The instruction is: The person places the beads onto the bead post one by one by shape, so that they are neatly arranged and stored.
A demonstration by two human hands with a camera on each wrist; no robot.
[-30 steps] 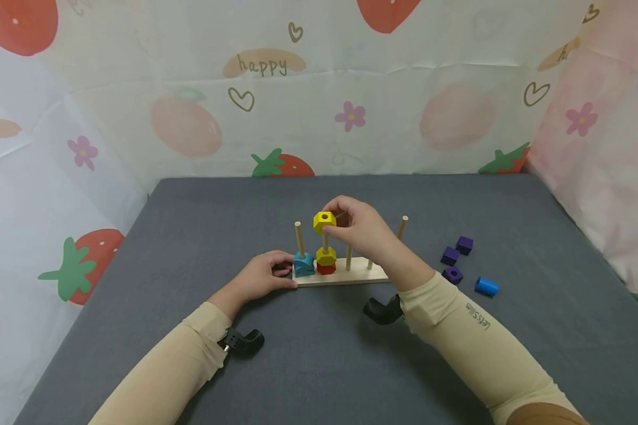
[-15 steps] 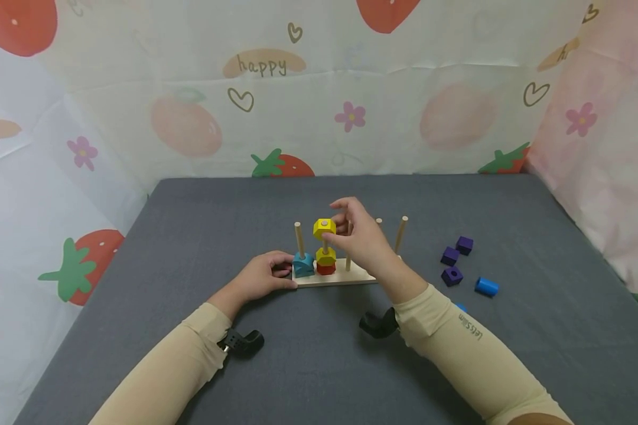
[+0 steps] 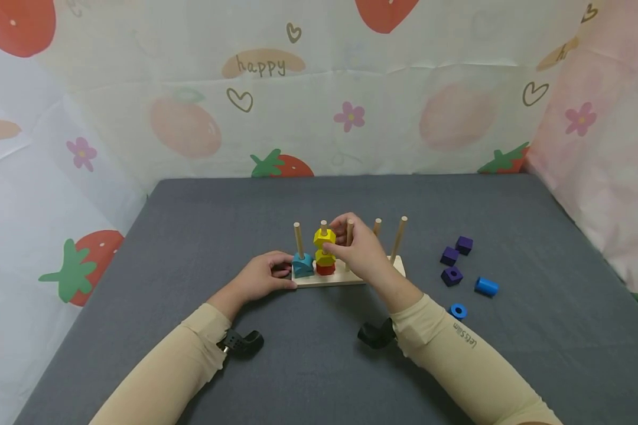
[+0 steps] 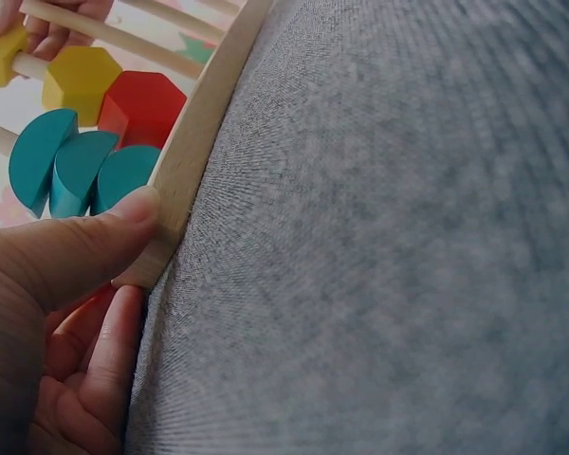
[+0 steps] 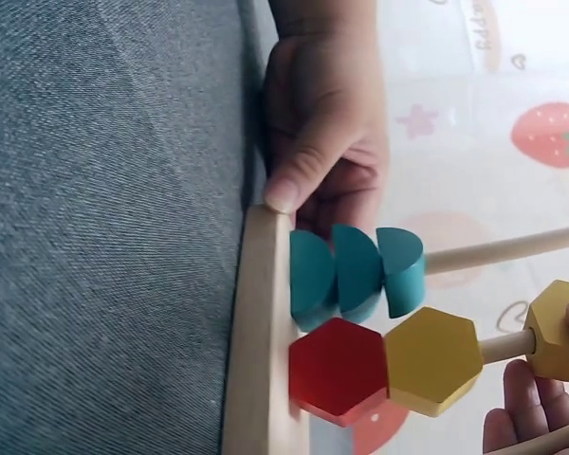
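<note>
A wooden peg board with several upright pegs stands before me. My left hand grips its left end, the thumb on the front edge and the fingers curled at the end. Teal half-round blocks are stacked on the leftmost peg. The second peg bears a red hexagonal block at the bottom and a yellow hexagonal block on it. My right hand pinches another yellow hexagonal block, threaded on that peg with a gap below it. The peg tip shows above this block.
Right of the board, purple blocks lie on the grey cloth. Near them lie a blue cylinder and a blue round piece with a hole, beside my right sleeve. A printed curtain hangs behind the table.
My right hand has lowered the yellow hexagonal block onto the second peg and partway down it. The blue round piece has come out from behind the right sleeve. My left hand keeps its place.
</note>
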